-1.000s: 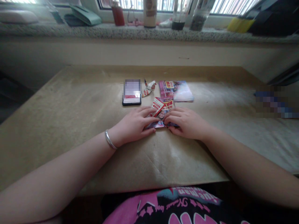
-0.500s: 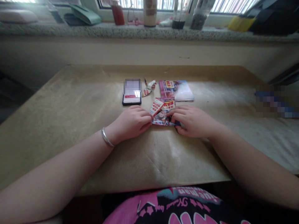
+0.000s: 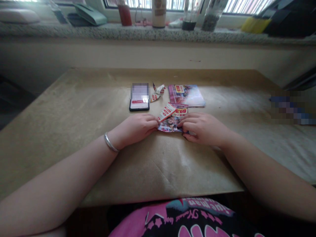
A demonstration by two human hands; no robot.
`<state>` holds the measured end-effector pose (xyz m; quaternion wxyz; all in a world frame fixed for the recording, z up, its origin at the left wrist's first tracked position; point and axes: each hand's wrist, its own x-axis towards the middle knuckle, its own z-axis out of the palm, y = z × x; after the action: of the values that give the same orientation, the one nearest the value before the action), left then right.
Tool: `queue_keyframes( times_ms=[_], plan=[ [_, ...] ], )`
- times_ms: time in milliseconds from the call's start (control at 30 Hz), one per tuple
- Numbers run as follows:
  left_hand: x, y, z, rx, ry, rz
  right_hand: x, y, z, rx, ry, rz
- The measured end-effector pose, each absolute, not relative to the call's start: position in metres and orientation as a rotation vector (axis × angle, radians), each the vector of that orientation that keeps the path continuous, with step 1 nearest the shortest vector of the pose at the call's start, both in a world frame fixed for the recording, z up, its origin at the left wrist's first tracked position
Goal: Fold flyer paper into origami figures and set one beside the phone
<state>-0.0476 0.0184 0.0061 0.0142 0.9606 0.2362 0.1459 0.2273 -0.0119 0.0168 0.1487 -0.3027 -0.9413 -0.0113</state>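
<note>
A printed paper sheet (image 3: pixel 170 123) with a folded-over flap lies on the table between my hands. My left hand (image 3: pixel 138 129) pinches its left corner, thumb and fingers closed. At its right side, my right hand (image 3: pixel 203 129) grips the edge with bent fingers; the fingertips lie partly on top of the paper. The flap at the upper left shows white with red print. Just beyond lies a small folded paper piece (image 3: pixel 158 93) with pointed ends. A stack of printed leaflets (image 3: pixel 186 96) rests behind the sheet to the right.
A smartphone (image 3: pixel 139 104) lies left of the folded piece, its screen partly blurred out. The tan-covered table (image 3: pixel 74 138) reaches to the wall. Bottles and a red container (image 3: pixel 124 14) stand on the granite sill (image 3: pixel 138 32). Something pixelated lies at the far right.
My left hand has shifted slightly left with the paper's corner. The folded flap shows wider and lies at a different angle. My right hand has barely moved.
</note>
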Motion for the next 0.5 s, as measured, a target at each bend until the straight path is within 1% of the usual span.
queue_keyframes(
  times_ms=[133,367,500],
  plan=[
    [-0.0509,0.0187,0.0095,2.994,0.667,0.409,0.2271,-0.0140,0.0192,-0.831,-2.807,-0.076],
    [-0.0477,0.0146,0.0089,3.022,0.634,0.389,0.2265,-0.0205,0.0235,-0.861,-2.875,-0.266],
    [-0.0460,0.0146,0.0073,3.002,0.629,0.376,0.2268,-0.0207,0.0210,-0.906,-2.865,-0.281]
  ],
)
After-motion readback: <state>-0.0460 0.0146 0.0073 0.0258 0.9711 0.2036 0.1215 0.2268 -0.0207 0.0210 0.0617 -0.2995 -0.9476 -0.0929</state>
